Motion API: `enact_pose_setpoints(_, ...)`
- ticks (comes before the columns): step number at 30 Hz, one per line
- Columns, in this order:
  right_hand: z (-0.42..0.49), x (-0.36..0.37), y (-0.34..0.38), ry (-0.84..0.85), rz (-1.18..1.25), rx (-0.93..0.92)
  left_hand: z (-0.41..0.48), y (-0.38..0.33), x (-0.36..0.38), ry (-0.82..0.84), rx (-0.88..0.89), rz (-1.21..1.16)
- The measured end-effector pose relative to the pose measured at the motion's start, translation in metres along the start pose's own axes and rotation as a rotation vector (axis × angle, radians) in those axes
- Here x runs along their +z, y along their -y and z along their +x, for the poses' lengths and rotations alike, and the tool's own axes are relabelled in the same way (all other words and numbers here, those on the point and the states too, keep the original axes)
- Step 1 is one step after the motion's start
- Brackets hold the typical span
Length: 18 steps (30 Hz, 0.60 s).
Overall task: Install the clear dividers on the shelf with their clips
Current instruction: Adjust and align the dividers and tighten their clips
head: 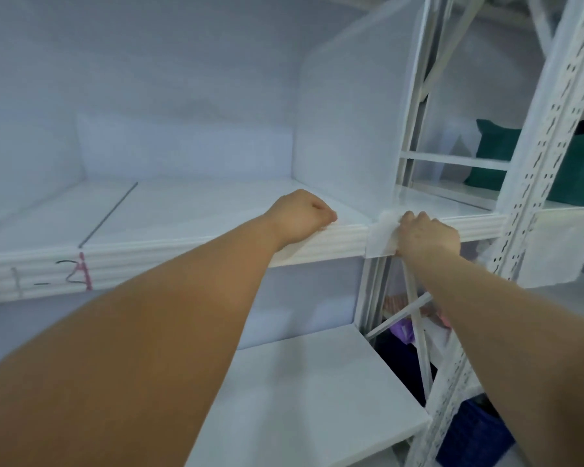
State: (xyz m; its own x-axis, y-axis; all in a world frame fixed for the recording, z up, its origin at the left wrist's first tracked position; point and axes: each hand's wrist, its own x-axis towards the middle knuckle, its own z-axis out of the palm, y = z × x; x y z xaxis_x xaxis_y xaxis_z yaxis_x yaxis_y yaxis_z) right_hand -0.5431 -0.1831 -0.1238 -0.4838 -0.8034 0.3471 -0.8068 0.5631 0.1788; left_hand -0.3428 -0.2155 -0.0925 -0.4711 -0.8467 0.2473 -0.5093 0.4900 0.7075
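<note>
Hands (429,234) on shelf (334,241) clip (381,242)

Open shelf (189,210) left of divider (348,129)

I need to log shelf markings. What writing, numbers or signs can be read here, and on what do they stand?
"1-2", handwritten in dark marker on the shelf's front edge, far left; the strokes are loose, so this reading is unsure.
A pink vertical mark right beside it: a stroke, not a readable character.
The clip under the right hand, the divider and the uprights show no readable text.
</note>
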Motion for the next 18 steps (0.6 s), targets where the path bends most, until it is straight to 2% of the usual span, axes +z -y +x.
enact_pose_setpoints(2, -0.009, -0.01, 0.004, 0.081, -0.041, 0.048, -0.008, 0.007, -0.011, -0.013, -0.043, -0.173)
enact_pose_setpoints(4, -0.025, -0.023, 0.016, 0.154, -0.157, 0.052, -0.018, 0.014, -0.024, -0.034, -0.072, -0.244)
enact_pose_setpoints(6, -0.047, -0.046, 0.038, 0.146, -0.278, -0.022, -0.032, 0.021, -0.041, -0.053, -0.091, -0.274)
enact_pose_setpoints(9, -0.073, -0.071, 0.071, 0.101, -0.162, -0.163, -0.051, 0.03, -0.063, -0.07, -0.117, -0.196)
enact_pose_setpoints(11, -0.094, -0.093, 0.098, 0.065, 0.009, -0.248, -0.068, 0.038, -0.082, -0.116, -0.12, -0.025)
enact_pose_setpoints(13, -0.113, -0.117, 0.126, 0.003, 0.121, -0.328, -0.086, 0.048, -0.103, -0.213, -0.086, 0.246)
enact_pose_setpoints(18, -0.164, -0.166, 0.191, -0.15, 0.242, -0.562, -0.142, 0.07, -0.148, -0.455, 0.009, 0.821)
